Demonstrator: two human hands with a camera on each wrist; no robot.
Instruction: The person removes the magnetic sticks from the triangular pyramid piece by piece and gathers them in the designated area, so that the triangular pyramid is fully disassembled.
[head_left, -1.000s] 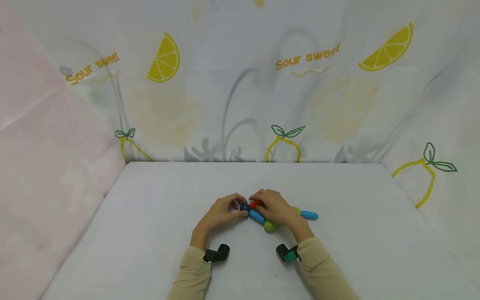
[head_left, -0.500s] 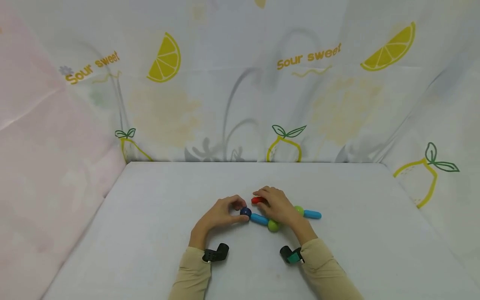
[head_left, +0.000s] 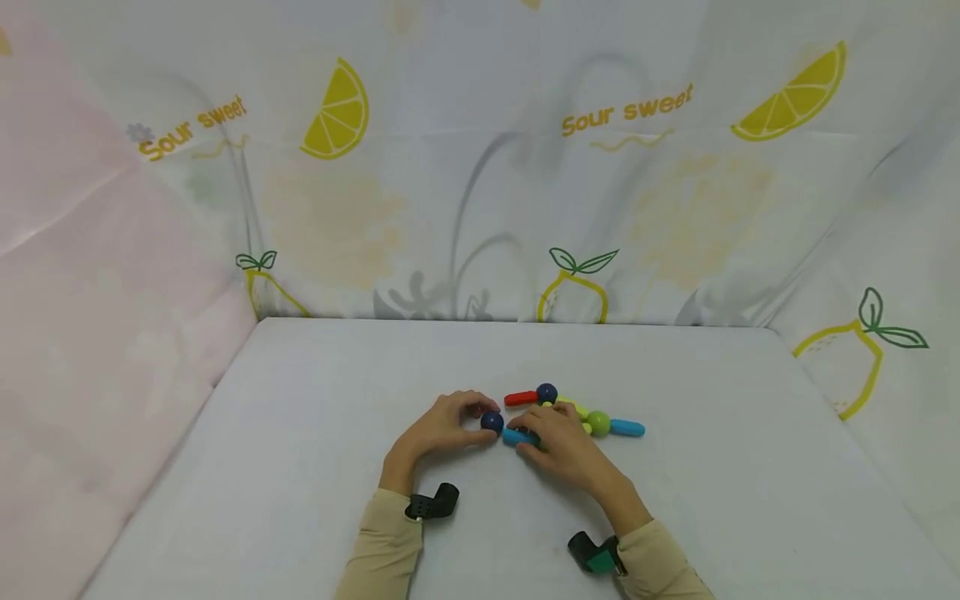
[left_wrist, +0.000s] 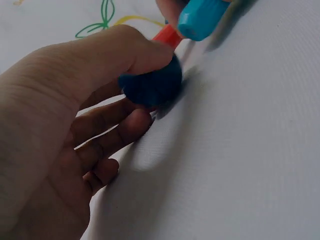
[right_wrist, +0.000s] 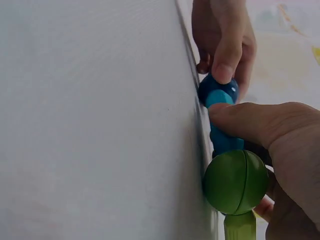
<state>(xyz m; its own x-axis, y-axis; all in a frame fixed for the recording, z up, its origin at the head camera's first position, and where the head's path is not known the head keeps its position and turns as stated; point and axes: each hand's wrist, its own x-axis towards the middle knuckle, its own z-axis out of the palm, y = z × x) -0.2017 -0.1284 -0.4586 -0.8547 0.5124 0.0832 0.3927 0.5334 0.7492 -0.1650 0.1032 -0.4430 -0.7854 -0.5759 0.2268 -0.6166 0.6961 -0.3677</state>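
A dark blue ball (head_left: 492, 422) is pinched between the thumb and fingers of my left hand (head_left: 441, 427). To its right, my right hand (head_left: 566, 442) grips a light blue stick (head_left: 516, 437), its thumb laid along the side. In the left wrist view the free end of that light blue stick (left_wrist: 197, 24) stands a little apart from the dark blue ball (left_wrist: 155, 85). A green ball (right_wrist: 235, 181) sits at the stick's other end in the right wrist view, with a yellow-green stick (right_wrist: 240, 227) beyond it. My right fingers hide part of this chain in the head view.
Behind the right hand lie a red stick (head_left: 520, 398) and a second dark blue ball (head_left: 547, 392). A yellow-green stick (head_left: 573, 407), another green ball (head_left: 598, 423) and a light blue stick (head_left: 627, 427) extend rightward. All rest on the white table (head_left: 337, 467); a printed curtain (head_left: 450, 167) hangs behind.
My right hand has let go of the red stick, which now lies farther back, and has come nearer to grip the light blue stick. My left hand keeps its pinch on the dark blue ball.
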